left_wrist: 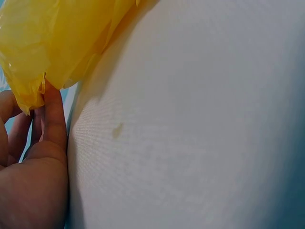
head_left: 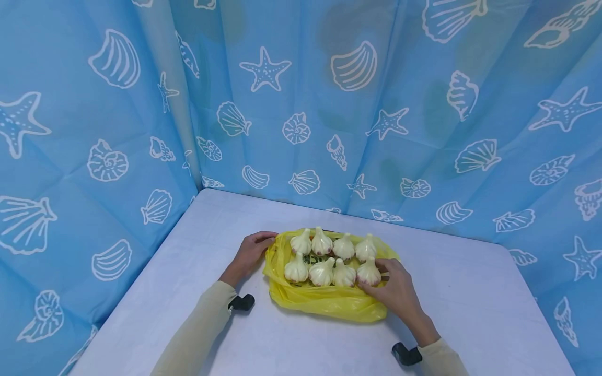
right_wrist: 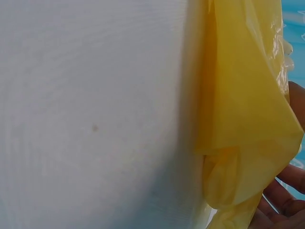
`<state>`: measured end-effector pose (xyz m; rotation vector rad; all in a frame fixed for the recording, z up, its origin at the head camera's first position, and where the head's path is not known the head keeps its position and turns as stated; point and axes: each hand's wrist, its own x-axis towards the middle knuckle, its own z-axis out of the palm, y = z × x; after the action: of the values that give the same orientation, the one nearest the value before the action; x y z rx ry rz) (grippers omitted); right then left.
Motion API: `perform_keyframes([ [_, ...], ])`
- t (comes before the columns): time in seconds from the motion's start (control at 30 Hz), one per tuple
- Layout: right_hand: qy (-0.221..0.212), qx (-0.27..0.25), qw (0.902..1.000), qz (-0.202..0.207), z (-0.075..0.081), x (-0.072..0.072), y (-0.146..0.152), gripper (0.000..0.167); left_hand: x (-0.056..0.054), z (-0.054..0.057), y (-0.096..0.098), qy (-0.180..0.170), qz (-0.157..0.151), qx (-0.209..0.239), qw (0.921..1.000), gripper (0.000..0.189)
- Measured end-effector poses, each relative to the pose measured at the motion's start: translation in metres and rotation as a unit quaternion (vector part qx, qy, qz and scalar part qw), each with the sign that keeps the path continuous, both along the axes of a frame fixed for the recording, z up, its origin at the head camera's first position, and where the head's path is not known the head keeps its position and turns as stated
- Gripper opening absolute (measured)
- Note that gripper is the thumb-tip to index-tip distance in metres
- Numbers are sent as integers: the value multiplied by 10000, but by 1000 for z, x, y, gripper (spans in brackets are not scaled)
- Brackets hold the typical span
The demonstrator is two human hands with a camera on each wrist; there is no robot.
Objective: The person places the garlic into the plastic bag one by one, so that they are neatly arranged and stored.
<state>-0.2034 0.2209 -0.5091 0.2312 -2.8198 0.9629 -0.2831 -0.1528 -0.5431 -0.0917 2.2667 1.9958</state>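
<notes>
Several white garlic bulbs [head_left: 322,272] with purplish bases stand in two rows on a yellow plastic bag [head_left: 324,303], whose crumpled edges surround them. At the bag's left end, my left hand [head_left: 251,254] pinches a gathered tip of plastic, and the left wrist view shows thumb and finger on either side of that tip. My right hand [head_left: 400,290] reaches over the right edge and grips the front-right garlic bulb [head_left: 368,272] between thumb and fingers. In the right wrist view the bag [right_wrist: 252,95] hides much of this hand and the bulb.
Under everything lies a white tabletop [head_left: 470,292], with a small stain [left_wrist: 117,130] near the left hand. A blue curtain [head_left: 301,104] with white shell and starfish prints hangs along the table's back and left sides. Dark patterned patches show between the garlic rows.
</notes>
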Motion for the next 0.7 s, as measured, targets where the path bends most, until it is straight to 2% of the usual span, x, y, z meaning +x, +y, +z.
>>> perform_keyframes([
  [0.17,71,-18,10000,-25,2,0,1,73,-2,-3,1,-53,26,144,9999,22],
  [0.3,121,-106,9998,-131,9,0,-1,73,-1,2,2,-125,37,256,9996,23],
  [0.4,348,-197,9991,-132,18,0,-3,69,-1,6,3,-188,-17,240,9995,26],
  [0.57,853,-212,9961,104,34,-2,-10,59,-1,16,4,-131,-126,-28,9998,31],
  [0.7,1081,-364,9926,415,42,-5,-19,50,-2,23,6,1,-31,-431,9991,34],
])
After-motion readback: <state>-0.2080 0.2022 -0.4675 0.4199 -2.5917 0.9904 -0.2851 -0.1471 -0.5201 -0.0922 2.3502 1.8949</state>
